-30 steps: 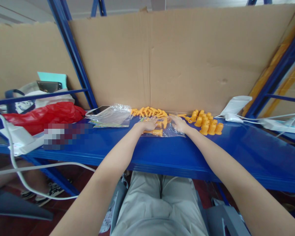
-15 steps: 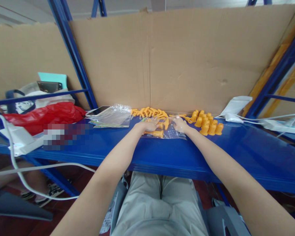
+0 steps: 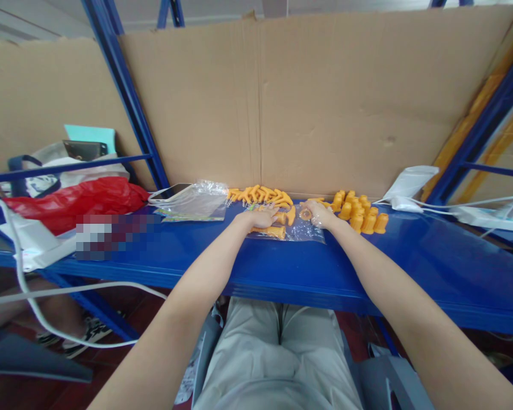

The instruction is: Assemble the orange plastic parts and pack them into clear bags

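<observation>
My left hand [image 3: 260, 217] lies palm down on a clear plastic bag [image 3: 301, 231] on the blue shelf [image 3: 282, 262], fingers stretched over orange plastic pieces [image 3: 273, 230] inside it. My right hand [image 3: 318, 214] is closed in a pinch round a small orange piece [image 3: 305, 214] at the bag's top edge. A row of curved orange pieces [image 3: 260, 195] lies just behind my left hand. A cluster of upright orange pieces [image 3: 361, 215] stands right of my right hand.
A stack of clear bags [image 3: 196, 202] and a phone [image 3: 173, 191] lie to the left, beside a red bag [image 3: 74, 202]. White cables and adapters [image 3: 410, 191] sit at the right. A cardboard wall [image 3: 325, 102] backs the shelf. Another person's legs [image 3: 47, 319] show at lower left.
My right hand has gone from lying flat on the bag to a pinch on a small orange piece, lifted slightly. My left hand has stayed on the bag.
</observation>
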Available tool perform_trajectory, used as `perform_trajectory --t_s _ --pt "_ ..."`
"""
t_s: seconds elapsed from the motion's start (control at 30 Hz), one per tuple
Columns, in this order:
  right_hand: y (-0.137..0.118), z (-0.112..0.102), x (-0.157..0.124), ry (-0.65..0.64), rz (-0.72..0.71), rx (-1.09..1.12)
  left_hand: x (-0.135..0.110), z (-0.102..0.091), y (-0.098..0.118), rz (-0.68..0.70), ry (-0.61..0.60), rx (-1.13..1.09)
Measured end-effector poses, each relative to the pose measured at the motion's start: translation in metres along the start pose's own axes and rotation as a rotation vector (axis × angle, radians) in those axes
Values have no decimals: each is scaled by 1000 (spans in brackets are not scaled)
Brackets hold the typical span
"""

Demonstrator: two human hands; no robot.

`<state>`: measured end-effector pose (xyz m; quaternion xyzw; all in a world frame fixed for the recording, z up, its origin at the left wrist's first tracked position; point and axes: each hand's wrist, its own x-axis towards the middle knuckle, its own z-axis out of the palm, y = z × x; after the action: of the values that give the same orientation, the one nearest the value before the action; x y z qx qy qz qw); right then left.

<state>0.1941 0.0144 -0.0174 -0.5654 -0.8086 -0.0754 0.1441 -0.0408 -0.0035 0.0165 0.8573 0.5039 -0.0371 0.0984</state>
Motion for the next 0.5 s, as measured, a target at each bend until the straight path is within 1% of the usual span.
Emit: perform_trajectory --t_s 0.03,0.07,0.13,0.23,0.33,0.4,0.5 --pt "-1 -3 -2 -42 46 -10 0 0 0 0 3 -3" --pt "-2 -6 -4 -57 65 -14 1 0 -1 1 9 -7" --pt "-3 -12 -7 -35 70 -10 3 1 -2 10 24 -15" --pt "-3 -18 -8 37 107 24 5 3 -3 13 40 -26" --pt "-7 -28 -8 145 191 46 7 5 -4 -18 77 -44" --pt "-10 -37 -9 215 246 15 8 7 -5 -37 114 -52" --pt "-16 -52 -14 281 228 -52 12 8 -6 -55 156 -53"
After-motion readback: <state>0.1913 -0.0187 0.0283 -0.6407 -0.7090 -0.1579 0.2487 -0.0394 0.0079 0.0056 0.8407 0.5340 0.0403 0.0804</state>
